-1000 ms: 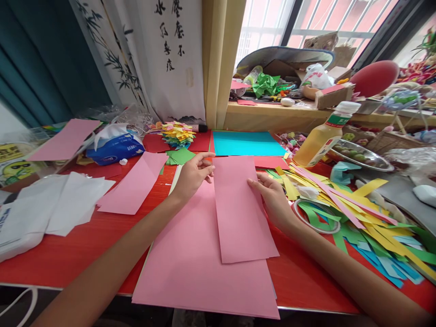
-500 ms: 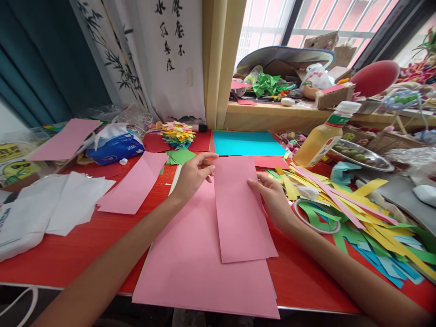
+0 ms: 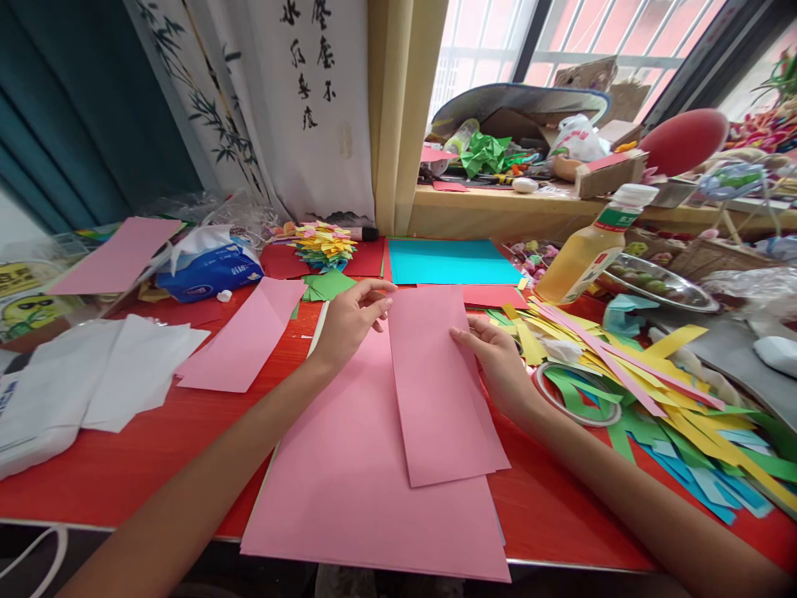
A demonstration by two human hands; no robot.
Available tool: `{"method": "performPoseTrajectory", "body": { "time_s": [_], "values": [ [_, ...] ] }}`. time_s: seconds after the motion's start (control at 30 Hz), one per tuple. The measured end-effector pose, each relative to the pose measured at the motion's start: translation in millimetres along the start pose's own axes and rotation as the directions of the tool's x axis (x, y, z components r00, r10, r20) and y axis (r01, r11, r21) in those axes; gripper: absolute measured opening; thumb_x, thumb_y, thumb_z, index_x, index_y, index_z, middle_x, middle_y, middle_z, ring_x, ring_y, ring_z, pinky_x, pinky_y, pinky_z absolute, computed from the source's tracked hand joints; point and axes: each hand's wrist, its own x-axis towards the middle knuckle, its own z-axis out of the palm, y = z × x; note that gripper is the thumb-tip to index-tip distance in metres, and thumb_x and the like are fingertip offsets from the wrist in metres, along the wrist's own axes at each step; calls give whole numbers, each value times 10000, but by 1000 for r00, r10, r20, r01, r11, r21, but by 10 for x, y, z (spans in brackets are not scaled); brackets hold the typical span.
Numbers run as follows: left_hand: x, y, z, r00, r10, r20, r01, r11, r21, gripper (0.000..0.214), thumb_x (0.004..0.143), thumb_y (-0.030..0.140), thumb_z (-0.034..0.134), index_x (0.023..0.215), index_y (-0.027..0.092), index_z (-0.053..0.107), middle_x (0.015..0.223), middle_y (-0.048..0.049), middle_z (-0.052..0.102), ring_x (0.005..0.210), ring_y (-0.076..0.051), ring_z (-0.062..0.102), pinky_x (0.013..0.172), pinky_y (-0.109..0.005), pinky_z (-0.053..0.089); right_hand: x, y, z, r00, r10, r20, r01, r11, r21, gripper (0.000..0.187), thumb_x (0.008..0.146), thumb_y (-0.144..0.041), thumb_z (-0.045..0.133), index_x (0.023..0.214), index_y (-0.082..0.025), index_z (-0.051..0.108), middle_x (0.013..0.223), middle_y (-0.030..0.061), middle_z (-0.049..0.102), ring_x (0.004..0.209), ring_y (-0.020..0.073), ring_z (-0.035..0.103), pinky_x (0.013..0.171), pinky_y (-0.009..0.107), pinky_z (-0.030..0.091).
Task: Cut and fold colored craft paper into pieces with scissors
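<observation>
Narrow pink sheet point(image 3: 447, 390): near-left corner is sliding slightly nearer and rightward over the large pink sheet point(image 3: 361, 515). Left hand point(image 3: 354, 322): index fingertip is reaching a bit farther over the narrow pink sheet's far-left corner than 1 s ago. View is turning marginally right, scene drifting slightly left.

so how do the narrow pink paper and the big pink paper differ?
Size: the narrow pink paper is much slimmer and shorter than the big pink paper.
Layering: the narrow one is on top; the big one lies beneath, partly covered.
Contact: the right hand holds the narrow one's edge, not the big one.
Shared: both are pink.
</observation>
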Motion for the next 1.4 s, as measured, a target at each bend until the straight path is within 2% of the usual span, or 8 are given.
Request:
{"method": "performPoseTrajectory", "body": {
  "time_s": [0.23, 0.47, 1.03, 1.27, 1.4],
  "values": [
    [1, -8, -3, 1000, 16, -19, -16, 999, 33, 176, 708, 211, 562, 866, 175, 631, 669, 3, 535, 603, -97, 498, 496, -198, 465, -5, -7, 7, 1000, 6, 4, -6, 1000, -12, 283, 756, -333, 590, 1026, -258, 628, 997, 22, 669, 803, 210, 644, 671, 331, 513],
    [-6, -7, -10, 1000, 26, -3, -26, 993, 118, 264, 735, 215, 530, 964, 190, 659, 693, -3, 547, 628, -99, 482, 523, -202, 478, -1, 8, -4, 1000, -3, 4, 3, 1000, -15, 277, 760, -294, 581, 1028, -239, 623, 989, 31, 668, 778, 200, 643, 659, 322, 510],
    [-22, -56, 24, 995, 103, -3, -99, 965, 241, 242, 748, 191, 518, 939, 213, 665, 835, -16, 626, 698, -113, 535, 562, -200, 472, 12, 16, -16, 999, -42, -8, 41, 996, -76, 288, 758, -332, 587, 1029, -238, 611, 955, 31, 670, 762, 186, 631, 636, 299, 482],
    [-10, -44, 22, 998, 59, 11, -60, 991, 121, 222, 734, 207, 528, 912, 205, 661, 770, -9, 592, 686, -113, 532, 558, -201, 492, 9, -42, 22, 999, -12, 32, 12, 1000, 0, 329, 751, -318, 604, 1075, -270, 569, 1006, 18, 655, 801, 179, 626, 622, 277, 474],
    [-7, -42, 35, 998, 32, 44, -34, 999, 39, 209, 728, 201, 534, 897, 195, 658, 728, 1, 578, 641, -98, 511, 550, -200, 495, 4, -63, 24, 998, 20, 60, -23, 999, 38, 278, 767, -308, 591, 1041, -263, 598, 1008, 17, 654, 794, 171, 621, 623, 263, 468]
  ]
}}
